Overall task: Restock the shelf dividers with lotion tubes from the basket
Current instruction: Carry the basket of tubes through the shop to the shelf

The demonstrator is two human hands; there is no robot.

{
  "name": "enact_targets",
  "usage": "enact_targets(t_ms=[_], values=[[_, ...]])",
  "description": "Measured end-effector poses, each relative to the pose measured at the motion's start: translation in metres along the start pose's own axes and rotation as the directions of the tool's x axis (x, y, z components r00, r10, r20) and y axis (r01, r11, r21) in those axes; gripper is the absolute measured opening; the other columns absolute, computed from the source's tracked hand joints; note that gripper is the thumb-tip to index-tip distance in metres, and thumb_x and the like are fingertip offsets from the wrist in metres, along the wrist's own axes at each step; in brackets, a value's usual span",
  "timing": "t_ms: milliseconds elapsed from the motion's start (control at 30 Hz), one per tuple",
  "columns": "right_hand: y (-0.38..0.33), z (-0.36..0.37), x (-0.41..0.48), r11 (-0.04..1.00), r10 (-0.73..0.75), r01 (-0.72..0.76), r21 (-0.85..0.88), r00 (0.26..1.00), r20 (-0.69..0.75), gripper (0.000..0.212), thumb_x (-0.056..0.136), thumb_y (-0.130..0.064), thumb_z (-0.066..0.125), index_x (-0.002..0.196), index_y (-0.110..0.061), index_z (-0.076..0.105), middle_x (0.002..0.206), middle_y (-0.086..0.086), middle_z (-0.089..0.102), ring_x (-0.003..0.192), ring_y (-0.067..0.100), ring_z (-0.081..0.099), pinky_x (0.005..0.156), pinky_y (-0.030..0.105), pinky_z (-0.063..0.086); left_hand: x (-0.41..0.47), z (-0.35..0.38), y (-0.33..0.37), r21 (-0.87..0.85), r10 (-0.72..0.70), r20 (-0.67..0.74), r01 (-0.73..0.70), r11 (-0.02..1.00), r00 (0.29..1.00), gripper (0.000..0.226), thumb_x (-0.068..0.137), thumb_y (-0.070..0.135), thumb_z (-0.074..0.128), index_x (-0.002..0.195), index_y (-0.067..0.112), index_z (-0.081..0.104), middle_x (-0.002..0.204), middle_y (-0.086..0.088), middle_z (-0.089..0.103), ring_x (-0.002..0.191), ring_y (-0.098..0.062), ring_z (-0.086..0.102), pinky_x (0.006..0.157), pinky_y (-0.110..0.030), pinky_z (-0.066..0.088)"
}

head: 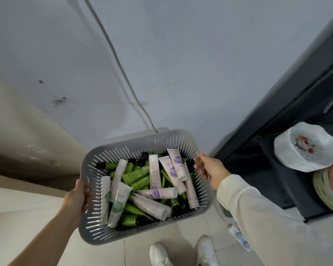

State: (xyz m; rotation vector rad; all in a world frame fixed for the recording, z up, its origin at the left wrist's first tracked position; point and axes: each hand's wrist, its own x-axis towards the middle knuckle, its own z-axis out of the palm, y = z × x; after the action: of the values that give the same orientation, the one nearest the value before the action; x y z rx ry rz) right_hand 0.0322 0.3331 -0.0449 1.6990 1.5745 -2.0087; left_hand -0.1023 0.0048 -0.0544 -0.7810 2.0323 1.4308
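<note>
the grey slotted basket (135,140) hangs above the floor tiles, the left hand (76,197) curled round its left rim and the right hand (210,167) gripping its right rim. inside it lie jumbled lotion tubes (154,173), white-purple, white-green and green. right of the basket sits a stack of white plates (306,146); below it, white shoes (160,254).

Matt grey plastic basket (178,138) (slotted walls); glossy plates (306,148).
</note>
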Motion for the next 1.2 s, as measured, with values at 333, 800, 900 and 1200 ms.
enact_targets(t_ms=[333,800,900,1200], values=[[0.012,-0.015,-0.017,0.998,0.036,-0.033,0.050,0.998,-0.049,0.036,0.096,-0.040,0.043,0.070,-0.017,0.055,0.056,-0.004,0.036,0.047,0.010,0.024,0.044,0.022,0.020,-0.017,-0.001,-0.001,0.006,0.028,0.030,-0.028,1.000,0.999,0.040,0.096,0.049,0.035,0.066,0.025,0.045,0.044,0.008,0.027,0.038,-0.009,0.018,0.042,-0.023,0.015],[0.059,-0.088,-0.094,0.954,0.022,0.025,0.298,0.988,-0.153,0.038,0.097,-0.040,0.041,0.070,-0.017,0.055,0.055,-0.004,0.034,0.048,0.009,0.020,0.044,0.022,0.018,-0.081,0.029,0.009,-0.006,0.149,0.109,-0.149,0.989,0.983,0.039,0.094,0.048,0.044,0.068,0.019,0.049,0.041,0.009,0.033,0.029,-0.007,0.023,0.035,-0.014,0.019],[0.067,-0.112,-0.113,0.945,0.021,0.040,0.325,0.983,-0.182,0.039,0.097,-0.040,0.041,0.069,-0.016,0.055,0.055,-0.004,0.034,0.047,0.009,0.020,0.044,0.022,0.017,-0.106,0.041,0.009,0.029,0.195,0.131,-0.200,0.979,0.972,0.040,0.092,0.049,0.047,0.066,0.019,0.050,0.038,0.008,0.030,0.028,-0.008,0.022,0.039,-0.020,0.020],[0.127,-0.192,-0.174,0.909,0.008,0.101,0.405,0.966,-0.259,0.040,0.097,-0.041,0.040,0.071,-0.015,0.055,0.054,-0.003,0.034,0.047,0.011,0.021,0.045,0.022,0.019,-0.154,0.065,-0.030,0.095,0.290,0.293,-0.329,0.939,0.911,0.040,0.092,0.050,0.046,0.064,0.020,0.046,0.035,0.009,0.024,0.025,-0.007,0.014,0.038,-0.006,0.017]])
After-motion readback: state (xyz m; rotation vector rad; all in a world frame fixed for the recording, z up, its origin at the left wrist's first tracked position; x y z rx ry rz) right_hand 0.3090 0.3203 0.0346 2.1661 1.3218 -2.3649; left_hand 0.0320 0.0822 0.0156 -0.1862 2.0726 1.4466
